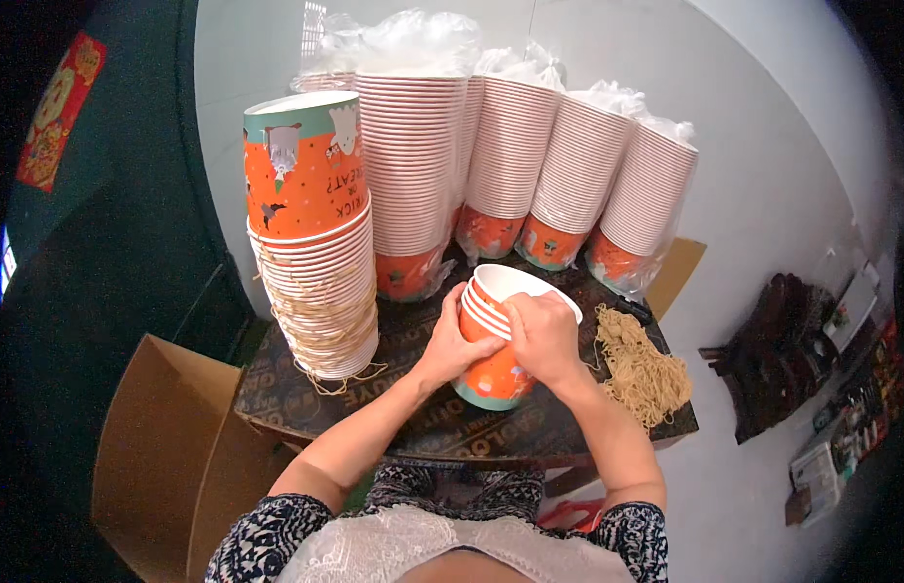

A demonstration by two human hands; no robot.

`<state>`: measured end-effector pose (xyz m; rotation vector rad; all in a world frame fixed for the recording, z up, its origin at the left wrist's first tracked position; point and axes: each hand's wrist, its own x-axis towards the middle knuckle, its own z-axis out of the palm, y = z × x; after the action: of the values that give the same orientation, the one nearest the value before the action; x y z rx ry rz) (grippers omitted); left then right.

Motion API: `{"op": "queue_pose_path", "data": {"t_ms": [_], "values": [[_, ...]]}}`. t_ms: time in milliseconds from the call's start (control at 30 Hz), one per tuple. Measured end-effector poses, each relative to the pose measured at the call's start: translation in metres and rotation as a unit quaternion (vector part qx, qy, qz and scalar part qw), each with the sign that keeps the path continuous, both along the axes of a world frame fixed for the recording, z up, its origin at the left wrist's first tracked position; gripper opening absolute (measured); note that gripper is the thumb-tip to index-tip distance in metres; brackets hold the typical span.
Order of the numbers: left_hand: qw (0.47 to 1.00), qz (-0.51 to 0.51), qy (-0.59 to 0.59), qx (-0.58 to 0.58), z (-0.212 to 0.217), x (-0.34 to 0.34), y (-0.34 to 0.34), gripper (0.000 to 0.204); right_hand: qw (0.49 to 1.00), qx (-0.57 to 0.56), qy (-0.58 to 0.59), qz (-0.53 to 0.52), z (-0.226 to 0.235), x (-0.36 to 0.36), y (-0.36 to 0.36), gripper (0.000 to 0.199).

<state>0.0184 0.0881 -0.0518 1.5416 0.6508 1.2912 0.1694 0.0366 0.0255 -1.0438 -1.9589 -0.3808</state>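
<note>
Near the table's front edge stands a short nested stack of orange paper buckets [495,377] with white rims and a teal base band. My left hand [459,342] wraps round its left side, the thumb lying across the front just under the rims. With fingers curled, my right hand [545,338] grips the rim on the right side; its fingertips are partly hidden. To the left rises a tall stack of buckets [316,301] with beige cords hanging around it, topped by an orange bucket [301,170]. Right of my hands lies a heap of beige cords [641,374].
Several tall bucket stacks [408,165] in clear plastic bags line the back of the dark printed table [413,428]. An open cardboard box [165,437] is on the floor at left. Dark wooden furniture [787,340] stands farther off at right.
</note>
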Motion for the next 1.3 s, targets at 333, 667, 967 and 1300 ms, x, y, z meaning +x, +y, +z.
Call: {"op": "queue_pose_path", "data": {"t_ms": [333, 667, 967, 1300], "values": [[0.986, 0.034, 0.057, 0.155, -0.018, -0.009, -0.001, 0.134, 0.999, 0.020, 0.018, -0.039, 0.022, 0.007, -0.004, 0.011], [0.988, 0.062, 0.011, 0.139, -0.031, -0.009, 0.008, 0.131, 0.961, 0.186, -0.043, -0.200, 0.040, 0.091, 0.074, 0.018], [0.987, 0.069, 0.002, 0.145, -0.039, -0.009, 0.006, 0.134, 0.957, 0.024, -0.147, -0.247, -0.059, 0.137, 0.120, 0.017], [0.986, 0.084, 0.000, 0.144, -0.032, -0.008, 0.005, 0.131, 0.966, -0.097, -0.217, 0.107, 0.007, 0.008, 0.017, 0.029]]}}
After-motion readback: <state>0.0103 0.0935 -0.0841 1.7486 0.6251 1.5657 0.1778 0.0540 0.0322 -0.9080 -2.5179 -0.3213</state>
